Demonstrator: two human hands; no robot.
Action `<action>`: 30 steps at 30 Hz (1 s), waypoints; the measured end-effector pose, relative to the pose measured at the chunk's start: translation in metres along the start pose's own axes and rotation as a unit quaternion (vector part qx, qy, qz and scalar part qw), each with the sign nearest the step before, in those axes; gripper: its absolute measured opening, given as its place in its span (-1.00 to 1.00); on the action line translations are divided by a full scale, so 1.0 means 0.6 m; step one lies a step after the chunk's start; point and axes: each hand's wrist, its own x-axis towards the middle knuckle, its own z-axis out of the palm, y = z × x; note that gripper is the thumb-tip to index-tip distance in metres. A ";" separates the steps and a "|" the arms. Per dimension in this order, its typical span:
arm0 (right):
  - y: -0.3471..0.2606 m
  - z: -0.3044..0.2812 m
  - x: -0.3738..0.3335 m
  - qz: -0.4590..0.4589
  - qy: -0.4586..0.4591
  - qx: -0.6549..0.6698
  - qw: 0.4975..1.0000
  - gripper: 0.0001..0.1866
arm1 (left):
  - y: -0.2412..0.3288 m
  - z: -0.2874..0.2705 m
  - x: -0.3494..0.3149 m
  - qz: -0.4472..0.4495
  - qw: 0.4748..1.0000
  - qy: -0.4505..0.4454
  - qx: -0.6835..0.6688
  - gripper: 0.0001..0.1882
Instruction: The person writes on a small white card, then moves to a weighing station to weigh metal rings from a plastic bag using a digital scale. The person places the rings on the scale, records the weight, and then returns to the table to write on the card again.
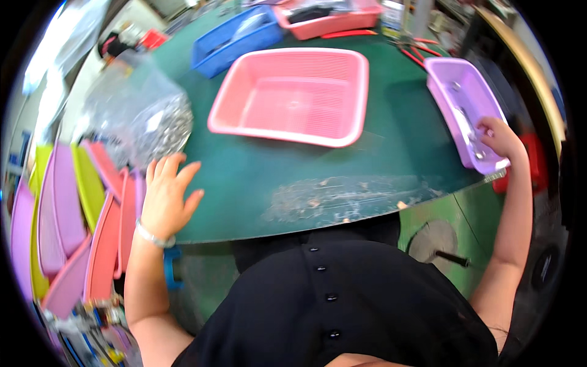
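Note:
My left hand (168, 199), with a light bracelet at the wrist, is open with fingers spread. It is just off the green table's left edge, beside a clear plastic bag (165, 125) full of small shiny metal pieces. Over on the right, my right hand (502, 139) reaches over the side of a long purple plastic basket (441, 92). Its fingers are bent together above a few loose metal parts (463, 119) lying inside; what they pinch, if anything, is too small to make out. A pink plastic basket (293, 105) with slotted sides rests mid-table, apart from both hands.
Behind the pink basket are a blue basket (238, 40) and another pink one (333, 18) holding packed items. Red-handled pliers (419, 52) lie at the back right. Stacked purple, green and coral plastic pieces (73, 214) stand at left. A round stool (433, 240) sits below the front edge.

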 end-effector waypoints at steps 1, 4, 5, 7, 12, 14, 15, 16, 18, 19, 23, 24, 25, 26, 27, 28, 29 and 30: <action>-0.002 -0.005 -0.006 -0.003 0.026 -0.032 0.999 -0.73 | -0.011 -0.001 -0.007 -0.026 0.999 0.020 0.017 -0.49; -0.080 -0.017 -0.018 -0.024 0.070 -0.027 0.997 -0.73 | -0.059 0.007 -0.016 -0.122 0.979 0.146 0.071 -0.33; -0.115 -0.017 -0.022 -0.049 0.085 0.006 0.995 -0.73 | -0.082 0.009 -0.015 -0.137 0.962 0.224 0.079 -0.25; -0.200 -0.012 -0.019 -0.124 0.103 0.056 0.985 -0.67 | -0.142 0.017 -0.022 -0.196 0.921 0.330 0.069 -0.09; -0.389 0.061 -0.014 -0.335 0.118 0.058 0.933 -0.41 | -0.234 0.046 0.036 -0.384 0.870 0.306 -0.049 0.26; -0.424 0.103 -0.003 -0.334 0.142 0.020 0.932 -0.55 | -0.223 0.052 0.076 -0.430 0.856 0.280 -0.065 0.33; -0.429 0.114 0.005 -0.309 0.115 -0.022 0.944 -0.62 | -0.223 0.053 0.099 -0.450 0.849 0.267 -0.074 0.36; -0.430 0.119 0.013 -0.276 0.089 -0.065 0.955 -0.68 | -0.244 0.060 0.129 -0.467 0.830 0.277 -0.126 0.37; -0.449 0.138 0.032 -0.277 0.095 -0.121 0.948 -0.78 | -0.323 0.066 0.118 -0.523 0.769 0.298 -0.214 0.39; -0.437 0.146 0.036 -0.284 0.133 -0.135 0.940 -0.82 | -0.334 0.052 0.110 -0.512 0.741 0.327 -0.285 0.38; -0.370 0.132 0.014 -0.224 0.181 -0.160 0.944 -0.85 | -0.360 0.038 0.113 -0.567 0.657 0.352 -0.351 0.25; -0.361 0.127 0.008 -0.204 0.179 -0.158 0.949 -0.85 | -0.435 0.074 0.125 -0.586 0.638 0.368 -0.338 0.13; -0.350 0.122 0.001 -0.195 0.179 -0.157 0.951 -0.85 | -0.491 0.107 0.132 -0.603 0.620 0.379 -0.329 0.02; -0.338 0.118 -0.007 -0.184 0.179 -0.157 0.954 -0.85 | -0.520 0.128 0.132 -0.552 0.636 0.337 -0.420 -0.18; -0.332 0.113 -0.012 -0.170 0.167 -0.167 0.957 -0.84 | -0.529 0.125 0.125 -0.495 0.643 0.295 -0.505 -0.39; -0.328 0.108 -0.018 -0.158 0.155 -0.176 0.959 -0.83 | -0.536 0.122 0.123 -0.431 0.642 0.251 -0.582 -0.58; -0.325 0.103 -0.024 -0.147 0.144 -0.185 0.961 -0.82 | -0.531 0.130 0.131 -0.435 0.610 0.273 -0.603 -0.87; -0.325 0.100 -0.032 -0.141 0.140 -0.186 0.962 -0.80 | -0.515 0.122 0.136 -0.417 0.650 0.247 -0.585 -0.88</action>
